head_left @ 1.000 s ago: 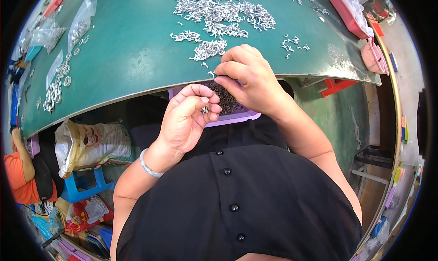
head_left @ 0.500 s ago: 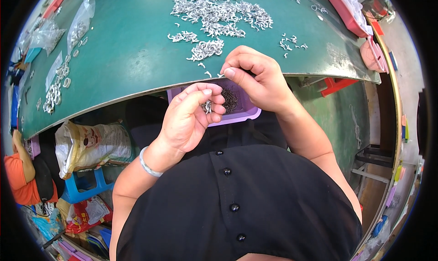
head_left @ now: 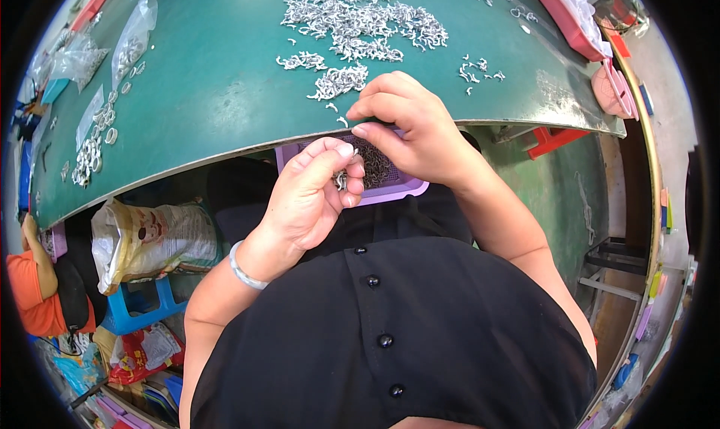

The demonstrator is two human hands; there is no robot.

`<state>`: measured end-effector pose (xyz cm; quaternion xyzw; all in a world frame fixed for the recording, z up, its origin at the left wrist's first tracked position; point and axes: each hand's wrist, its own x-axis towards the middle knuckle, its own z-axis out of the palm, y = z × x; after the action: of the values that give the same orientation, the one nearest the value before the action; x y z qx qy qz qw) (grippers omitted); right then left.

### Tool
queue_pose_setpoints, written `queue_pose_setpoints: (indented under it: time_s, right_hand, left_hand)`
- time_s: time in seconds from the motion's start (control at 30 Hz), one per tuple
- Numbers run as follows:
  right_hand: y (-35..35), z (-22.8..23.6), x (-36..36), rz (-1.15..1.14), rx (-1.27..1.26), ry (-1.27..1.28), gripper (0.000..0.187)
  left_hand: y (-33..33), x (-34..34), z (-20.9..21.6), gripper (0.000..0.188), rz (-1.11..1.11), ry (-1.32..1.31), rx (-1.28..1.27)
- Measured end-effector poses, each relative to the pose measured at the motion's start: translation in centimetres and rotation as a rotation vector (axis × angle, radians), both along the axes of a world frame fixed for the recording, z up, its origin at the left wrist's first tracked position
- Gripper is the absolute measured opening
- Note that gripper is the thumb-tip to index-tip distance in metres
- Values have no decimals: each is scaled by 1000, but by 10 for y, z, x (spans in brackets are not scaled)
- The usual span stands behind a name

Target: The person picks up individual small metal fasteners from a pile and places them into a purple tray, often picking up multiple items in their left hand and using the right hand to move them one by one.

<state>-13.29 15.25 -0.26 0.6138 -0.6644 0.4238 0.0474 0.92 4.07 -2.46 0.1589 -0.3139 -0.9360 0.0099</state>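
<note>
My left hand (head_left: 304, 193) is curled around several small silvery curved metal pieces (head_left: 341, 180). One piece shows at the tip of its thumb. My right hand (head_left: 409, 129) hovers at the table's near edge, thumb and forefinger apart, with nothing visible between them. Close to its fingertips, a single curved piece (head_left: 343, 121) lies on the green table. Below both hands is a purple plastic basket (head_left: 409, 190) with many darker small pieces inside, partly hidden by my hands.
A large heap of curved metal pieces (head_left: 352, 24) spreads over the green table (head_left: 217, 76). Rings and clear bags lie at the left, a pink bin (head_left: 566, 16) at the right. Beside me are a sack (head_left: 161, 238) on a blue stool (head_left: 142, 309) and another person's orange sleeve (head_left: 34, 294).
My right hand has moved slightly left, and its thumb and forefinger have parted. A piece now shows at my left thumb tip. The left hand has stayed nearly in place.
</note>
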Motion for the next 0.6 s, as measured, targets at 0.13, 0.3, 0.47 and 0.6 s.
queue_pose_setpoints:
  time_s: [0.13, 0.3, 0.47, 0.6]
  right_hand:
    - [-4, -3, 1, -4, 35, 150, 14]
    - [-4, -6, 2, -30, 20, 129, 7]
    - [-2, -3, 1, -8, -28, -197, 4]
    - [1, -2, 0, 48, -26, -387, 4]
  left_hand:
    - [-2, 2, 0, 9, 4, -35, -15]
    - [-4, 3, -1, 7, 3, -26, 2]
    - [-3, 2, -3, 6, -4, -20, -10]
    - [-3, 0, -2, 16, -11, -9, 8]
